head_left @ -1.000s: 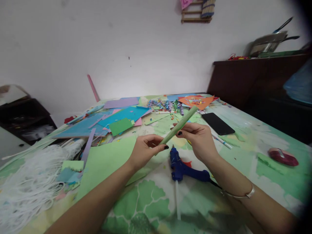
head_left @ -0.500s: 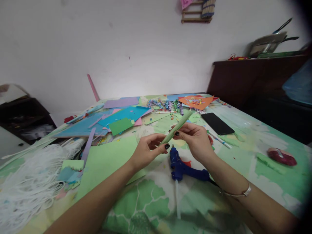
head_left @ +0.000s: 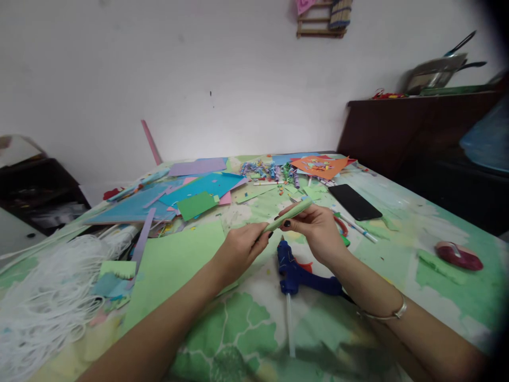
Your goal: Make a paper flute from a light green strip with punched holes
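Note:
A narrow light green paper roll is held slantwise above the table between both hands. My left hand pinches its lower left end. Closed around its middle, my right hand has the thumb in front and the other fingers partly hidden behind. Just below the hands lies a blue glue gun with a clear glue stick coming out of its back. A large light green sheet lies under and left of my left forearm.
White cord is heaped at the left. Blue sheets, a green card and curled paper strips lie farther back. An orange sheet is at the back right, near a black phone. A red mouse-shaped object sits right.
The green roll has tilted to a flatter angle, its upper end now lower. My left hand has turned, its fingers curling more closely round the lower end.

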Demonstrator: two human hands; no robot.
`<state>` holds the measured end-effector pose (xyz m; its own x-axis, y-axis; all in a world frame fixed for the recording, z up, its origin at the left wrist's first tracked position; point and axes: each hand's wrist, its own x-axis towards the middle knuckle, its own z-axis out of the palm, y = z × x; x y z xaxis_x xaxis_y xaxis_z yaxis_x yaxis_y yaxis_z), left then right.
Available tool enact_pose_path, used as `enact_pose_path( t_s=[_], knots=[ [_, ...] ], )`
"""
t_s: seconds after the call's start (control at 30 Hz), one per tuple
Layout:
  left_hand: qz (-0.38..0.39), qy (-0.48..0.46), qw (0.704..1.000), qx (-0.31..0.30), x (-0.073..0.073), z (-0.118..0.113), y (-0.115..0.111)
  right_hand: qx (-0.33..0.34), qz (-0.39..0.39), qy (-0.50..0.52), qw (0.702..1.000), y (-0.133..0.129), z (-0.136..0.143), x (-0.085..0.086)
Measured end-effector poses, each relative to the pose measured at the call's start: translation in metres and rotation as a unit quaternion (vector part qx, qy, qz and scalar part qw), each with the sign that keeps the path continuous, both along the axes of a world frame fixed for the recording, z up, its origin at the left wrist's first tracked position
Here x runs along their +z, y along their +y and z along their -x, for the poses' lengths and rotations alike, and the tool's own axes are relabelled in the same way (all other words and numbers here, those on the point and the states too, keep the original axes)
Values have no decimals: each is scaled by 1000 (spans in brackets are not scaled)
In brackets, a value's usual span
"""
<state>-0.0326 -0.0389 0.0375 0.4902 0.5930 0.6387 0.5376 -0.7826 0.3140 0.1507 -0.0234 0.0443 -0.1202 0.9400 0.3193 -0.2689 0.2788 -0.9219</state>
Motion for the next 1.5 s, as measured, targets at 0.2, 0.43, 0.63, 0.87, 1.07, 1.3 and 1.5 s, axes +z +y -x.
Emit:
enact_pose_path(
  t_s=[0.2,0.43,0.63,0.87,1.07,1.3,1.5],
  knots=[
    [80,-21,996,-21,1,-1,0,-10,11,6,1000,2,0,-2],
    [101,-46,993,-28,2,-2,-2,-67,-41,19,997,-1,-3,5],
    [103,-34,994,-21,5,-1,-2,-50,-65,-2,997,-1,-8,11],
    [59,-11,998,5,2,1,2,-27,-70,-57,996,12,-29,15],
    [58,26,998,-23,0,4,6,-21,-40,-118,992,17,-51,20],
    [70,49,996,-34,1,4,9,3,-21,-130,991,17,-51,20],
    [46,53,997,-23,2,3,7,-53,-13,-40,998,14,-36,15]
  ],
)
